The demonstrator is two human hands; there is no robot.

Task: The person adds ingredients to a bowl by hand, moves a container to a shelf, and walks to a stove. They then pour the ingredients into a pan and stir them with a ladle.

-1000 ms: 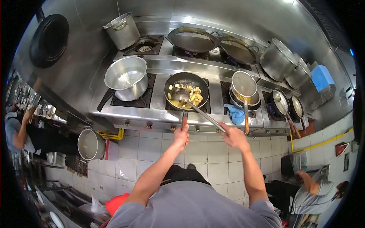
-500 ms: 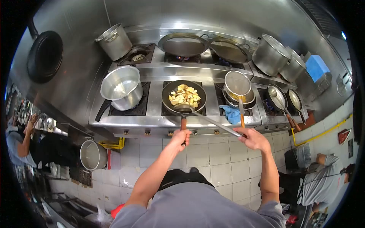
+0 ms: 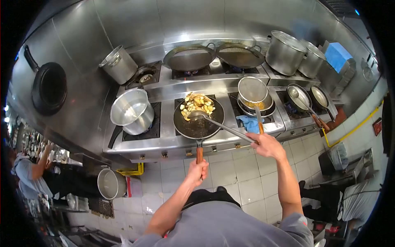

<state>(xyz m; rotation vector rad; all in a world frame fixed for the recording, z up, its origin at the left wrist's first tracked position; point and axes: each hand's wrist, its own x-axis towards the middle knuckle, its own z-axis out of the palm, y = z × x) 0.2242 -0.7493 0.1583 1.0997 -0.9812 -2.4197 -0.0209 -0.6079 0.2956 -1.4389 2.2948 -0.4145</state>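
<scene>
My left hand (image 3: 198,170) is wrapped round the wooden handle of a dark frying pan (image 3: 197,129) on the front middle burner. Browned, pale yellow chunks of food (image 3: 198,103) are heaped against the pan's far side; their kind I cannot make out for certain. In my right hand (image 3: 266,145) is the end of a long metal ladle (image 3: 224,126). Its bowl lies in the pan, touching the near edge of the heap. The dark bottom of the pan shows nearest to me.
A pressure-cooker-like pot (image 3: 132,109) stands left of the pan. To the right, a strainer (image 3: 252,89) rests over a pan beside a blue cloth (image 3: 249,122). Two wide pans (image 3: 189,61) and tall pots (image 3: 284,51) occupy the back row. Other people are at both sides.
The food has shifted from across the pan to its far side, baring the near part. The ladle bowl has moved further into the pan. My view has turned slightly.
</scene>
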